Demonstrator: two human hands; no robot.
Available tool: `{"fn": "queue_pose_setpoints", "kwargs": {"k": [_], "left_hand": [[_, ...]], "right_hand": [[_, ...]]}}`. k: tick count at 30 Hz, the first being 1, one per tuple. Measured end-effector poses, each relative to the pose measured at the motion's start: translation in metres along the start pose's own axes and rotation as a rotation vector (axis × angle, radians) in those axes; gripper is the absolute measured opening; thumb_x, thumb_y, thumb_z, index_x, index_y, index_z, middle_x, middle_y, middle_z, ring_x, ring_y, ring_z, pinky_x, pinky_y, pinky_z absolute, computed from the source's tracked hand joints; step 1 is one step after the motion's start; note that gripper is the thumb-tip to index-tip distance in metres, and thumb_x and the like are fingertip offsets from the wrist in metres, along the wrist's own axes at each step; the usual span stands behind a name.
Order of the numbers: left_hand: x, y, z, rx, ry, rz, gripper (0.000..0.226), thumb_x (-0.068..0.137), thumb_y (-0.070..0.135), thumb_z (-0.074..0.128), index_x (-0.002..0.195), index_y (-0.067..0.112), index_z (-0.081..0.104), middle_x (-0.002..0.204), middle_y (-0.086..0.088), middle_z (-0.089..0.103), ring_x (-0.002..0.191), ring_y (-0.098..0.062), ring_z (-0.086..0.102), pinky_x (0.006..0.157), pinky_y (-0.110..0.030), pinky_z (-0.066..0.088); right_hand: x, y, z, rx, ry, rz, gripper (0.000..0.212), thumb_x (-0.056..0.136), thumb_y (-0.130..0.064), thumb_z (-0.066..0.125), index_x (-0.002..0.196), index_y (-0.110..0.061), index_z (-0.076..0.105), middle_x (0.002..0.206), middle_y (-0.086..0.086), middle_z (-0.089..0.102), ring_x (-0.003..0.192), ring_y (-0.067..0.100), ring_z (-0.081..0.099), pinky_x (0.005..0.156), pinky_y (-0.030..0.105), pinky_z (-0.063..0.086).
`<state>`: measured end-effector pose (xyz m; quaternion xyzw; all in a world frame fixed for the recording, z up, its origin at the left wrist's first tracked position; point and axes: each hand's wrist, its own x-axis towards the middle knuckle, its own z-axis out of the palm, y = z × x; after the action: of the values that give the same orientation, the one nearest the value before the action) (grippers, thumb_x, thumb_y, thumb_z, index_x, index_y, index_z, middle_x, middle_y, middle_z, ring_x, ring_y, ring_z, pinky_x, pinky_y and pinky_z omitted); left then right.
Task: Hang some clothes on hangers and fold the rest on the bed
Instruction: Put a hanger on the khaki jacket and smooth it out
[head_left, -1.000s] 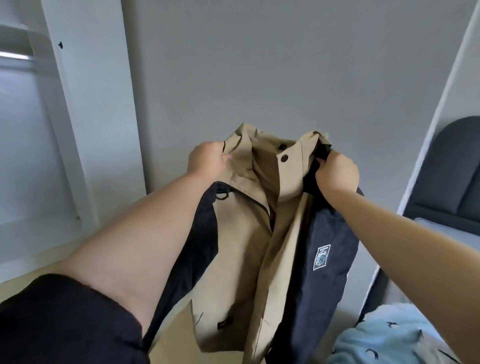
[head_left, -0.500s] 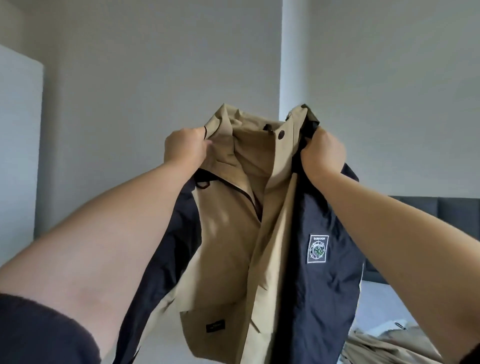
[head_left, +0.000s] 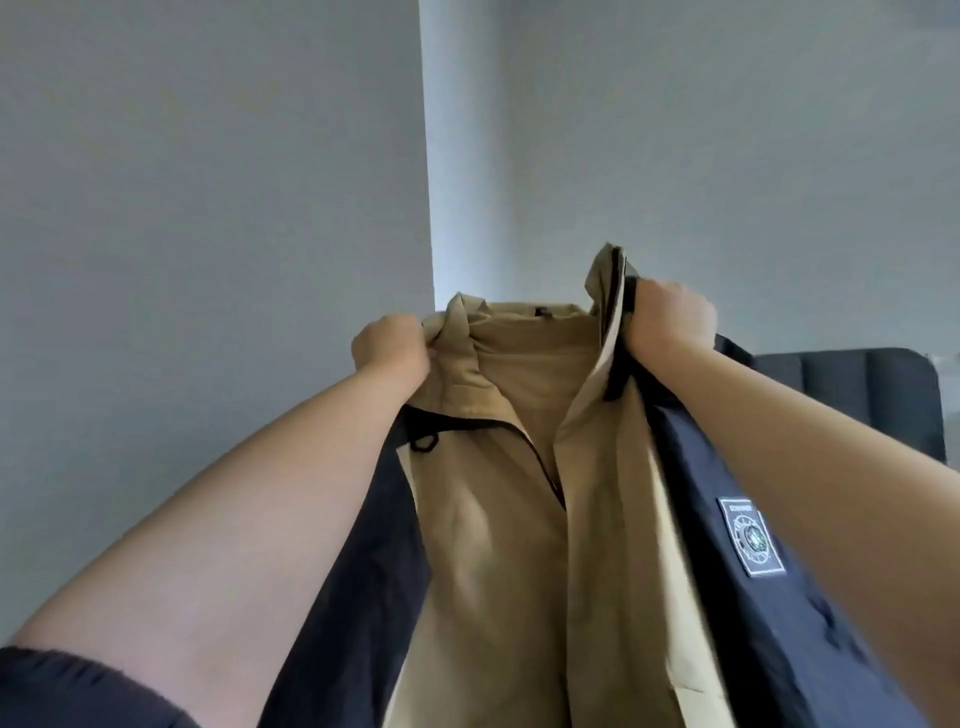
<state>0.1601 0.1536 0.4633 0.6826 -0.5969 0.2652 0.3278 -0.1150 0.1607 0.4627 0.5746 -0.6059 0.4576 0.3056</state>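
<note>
A tan jacket (head_left: 498, 545) with dark navy sleeves hangs in the air in front of me, its front open and a square patch on the right sleeve. My left hand (head_left: 390, 349) grips the left side of the collar. My right hand (head_left: 670, 316) grips the right side of the collar, slightly higher. The jacket's lower part runs out of the bottom of the view. No hanger is visible.
Plain grey walls meet at a corner (head_left: 426, 182) behind the jacket. A dark padded headboard (head_left: 852, 395) stands at the right, partly hidden by my right arm.
The view has swung right, away from the white wardrobe. My hands have pulled the collar wider apart and the right hand has risen a little.
</note>
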Motion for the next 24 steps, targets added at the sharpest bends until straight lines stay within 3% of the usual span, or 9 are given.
{"fn": "queue_pose_setpoints", "kwargs": {"k": [3, 5, 8, 11, 13, 15, 18, 21, 24], "left_hand": [[-0.022, 0.029, 0.063, 0.122, -0.408, -0.051, 0.006, 0.084, 0.022, 0.052, 0.089, 0.018, 0.050, 0.095, -0.002, 0.053, 0.095, -0.024, 0.055, 0.071, -0.029, 0.042], [-0.034, 0.046, 0.105, 0.154, -0.548, -0.026, 0.005, 0.082, 0.021, 0.048, 0.085, 0.018, 0.050, 0.086, 0.001, 0.049, 0.088, -0.022, 0.054, 0.070, -0.028, 0.042], [-0.041, 0.074, 0.159, 0.028, -0.610, -0.042, 0.009, 0.082, 0.016, 0.048, 0.074, 0.015, 0.048, 0.079, 0.000, 0.050, 0.074, -0.019, 0.051, 0.057, -0.025, 0.038], [-0.021, 0.100, 0.191, -0.306, -0.500, -0.231, 0.017, 0.088, 0.016, 0.050, 0.073, 0.009, 0.047, 0.087, -0.006, 0.058, 0.083, -0.025, 0.060, 0.064, -0.028, 0.046], [-0.004, 0.112, 0.207, -0.385, -0.326, -0.283, 0.007, 0.091, 0.011, 0.047, 0.087, 0.009, 0.053, 0.101, -0.007, 0.061, 0.093, -0.027, 0.058, 0.067, -0.032, 0.042], [-0.003, 0.118, 0.232, -0.314, -0.270, -0.174, 0.035, 0.088, 0.006, 0.044, 0.122, 0.014, 0.047, 0.119, -0.010, 0.055, 0.108, -0.029, 0.052, 0.078, -0.035, 0.042], [-0.052, 0.119, 0.291, -0.093, -0.348, 0.109, 0.077, 0.085, 0.008, 0.054, 0.149, 0.024, 0.013, 0.139, -0.011, 0.037, 0.128, -0.030, 0.035, 0.102, -0.047, 0.037], [-0.148, 0.111, 0.352, 0.036, -0.627, 0.310, 0.074, 0.087, 0.014, 0.054, 0.150, 0.018, 0.014, 0.153, -0.012, 0.023, 0.142, -0.033, 0.016, 0.115, -0.053, 0.016], [-0.261, 0.091, 0.409, 0.075, -1.056, 0.321, 0.083, 0.087, 0.013, 0.053, 0.153, 0.019, 0.002, 0.159, -0.014, 0.004, 0.146, -0.035, -0.001, 0.118, -0.052, 0.008]], "right_hand": [[-0.034, 0.044, 0.057, -0.174, -0.273, 0.010, 0.024, 0.091, -0.019, 0.046, 0.104, -0.009, 0.063, 0.105, 0.011, 0.062, 0.101, 0.032, 0.055, 0.075, 0.035, 0.043], [-0.061, 0.070, 0.089, -0.228, -0.475, 0.113, 0.022, 0.091, -0.020, 0.046, 0.101, -0.011, 0.063, 0.090, 0.004, 0.060, 0.093, 0.028, 0.058, 0.072, 0.033, 0.043], [-0.079, 0.096, 0.130, 0.007, -0.651, 0.373, 0.010, 0.090, -0.015, 0.049, 0.085, -0.008, 0.055, 0.084, 0.008, 0.059, 0.078, 0.029, 0.059, 0.064, 0.029, 0.044], [-0.060, 0.107, 0.162, 0.363, -0.472, 0.589, 0.012, 0.090, -0.012, 0.051, 0.082, -0.004, 0.053, 0.084, 0.015, 0.064, 0.077, 0.031, 0.062, 0.061, 0.026, 0.042], [-0.045, 0.112, 0.184, 0.326, -0.361, 0.476, 0.016, 0.091, -0.016, 0.048, 0.099, -0.004, 0.055, 0.102, 0.019, 0.065, 0.088, 0.033, 0.057, 0.071, 0.032, 0.038], [-0.046, 0.117, 0.213, 0.230, -0.440, 0.271, 0.053, 0.089, -0.013, 0.051, 0.139, -0.006, 0.033, 0.126, 0.019, 0.055, 0.108, 0.034, 0.052, 0.087, 0.042, 0.040], [-0.101, 0.122, 0.266, 0.024, -0.561, 0.142, 0.081, 0.088, -0.007, 0.050, 0.152, -0.012, 0.002, 0.156, 0.012, 0.021, 0.144, 0.028, 0.016, 0.117, 0.050, 0.013], [-0.211, 0.117, 0.311, -0.065, -0.767, 0.070, 0.069, 0.093, -0.012, 0.040, 0.152, -0.011, 0.007, 0.160, 0.012, 0.009, 0.148, 0.026, 0.004, 0.120, 0.046, 0.006], [-0.345, 0.118, 0.341, -0.194, -1.105, 0.045, 0.062, 0.098, -0.025, 0.031, 0.153, -0.013, 0.004, 0.161, 0.012, -0.003, 0.148, 0.025, -0.007, 0.119, 0.048, 0.002]]}}
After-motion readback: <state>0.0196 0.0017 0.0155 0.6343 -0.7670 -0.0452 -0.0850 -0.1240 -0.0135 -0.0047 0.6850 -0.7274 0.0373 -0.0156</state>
